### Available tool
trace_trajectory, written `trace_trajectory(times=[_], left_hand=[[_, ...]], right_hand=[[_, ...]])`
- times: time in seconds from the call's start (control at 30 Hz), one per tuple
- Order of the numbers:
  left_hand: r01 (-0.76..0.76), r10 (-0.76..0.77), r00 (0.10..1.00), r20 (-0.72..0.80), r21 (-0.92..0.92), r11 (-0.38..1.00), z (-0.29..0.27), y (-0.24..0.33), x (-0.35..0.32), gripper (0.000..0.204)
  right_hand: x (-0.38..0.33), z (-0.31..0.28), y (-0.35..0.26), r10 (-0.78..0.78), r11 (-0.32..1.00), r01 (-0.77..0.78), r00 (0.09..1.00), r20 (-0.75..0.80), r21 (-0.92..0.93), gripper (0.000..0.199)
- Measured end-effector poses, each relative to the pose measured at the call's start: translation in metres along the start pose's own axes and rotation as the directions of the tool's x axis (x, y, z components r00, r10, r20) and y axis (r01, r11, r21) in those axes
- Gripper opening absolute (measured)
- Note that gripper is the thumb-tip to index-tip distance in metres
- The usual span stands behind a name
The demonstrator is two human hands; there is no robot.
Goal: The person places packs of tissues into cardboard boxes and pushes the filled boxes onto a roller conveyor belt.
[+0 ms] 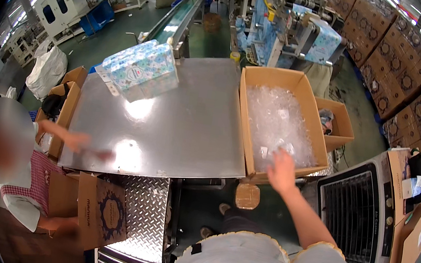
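My right hand (pixel 283 170) reaches over the near edge of a large cardboard box (pixel 244 116) filled with crumpled clear plastic bags (pixel 280 123). Its fingers are stretched out at the plastic, the thumb apart, and I see nothing held in them. Small white labels show among the plastic. My left hand is out of sight. On the far left part of the metal table (pixel 198 124) lies a blue floral-printed pack (pixel 141 69) in clear wrapping.
On the left a co-worker's hand (pixel 75 141) extends over the table, beside a printed carton (pixel 103 211). A conveyor (pixel 175 20) meets the table's far side. An air cooler (pixel 354 210) stands at right, a smaller box (pixel 343 124) behind the large one, and stacked cartons (pixel 394 66) beyond.
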State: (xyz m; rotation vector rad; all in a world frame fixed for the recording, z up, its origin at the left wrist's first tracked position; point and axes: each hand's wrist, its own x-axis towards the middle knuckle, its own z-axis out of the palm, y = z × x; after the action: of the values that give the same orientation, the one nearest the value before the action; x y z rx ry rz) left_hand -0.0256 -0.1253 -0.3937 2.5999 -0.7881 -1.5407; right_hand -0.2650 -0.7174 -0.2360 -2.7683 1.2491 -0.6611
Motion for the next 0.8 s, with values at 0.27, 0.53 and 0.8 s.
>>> trace_trajectory(times=[0.27, 0.53, 0.8], left_hand=[[-0.262, 0.294, 0.882, -0.369, 0.137, 0.955, -0.096, 0.082, 0.046, 0.042], [-0.365, 0.330, 0.848, -0.415, -0.006, 0.931, -0.123, 0.261, 0.019, 0.038], [-0.435, 0.435, 0.891, -0.128, 0.029, 0.900, -0.083, 0.250, 0.036, 0.040]], right_hand=[[0.061, 0.052, 0.209, 0.517, 0.827, -0.552, 0.821, 0.243, 0.104, 0.061], [0.110, 0.068, 0.165, 0.736, 0.532, -0.820, 0.323, 0.595, -0.213, 0.113], [0.095, 0.127, 0.090, 0.394, 0.735, -0.672, 0.534, 0.748, 0.092, 0.116]])
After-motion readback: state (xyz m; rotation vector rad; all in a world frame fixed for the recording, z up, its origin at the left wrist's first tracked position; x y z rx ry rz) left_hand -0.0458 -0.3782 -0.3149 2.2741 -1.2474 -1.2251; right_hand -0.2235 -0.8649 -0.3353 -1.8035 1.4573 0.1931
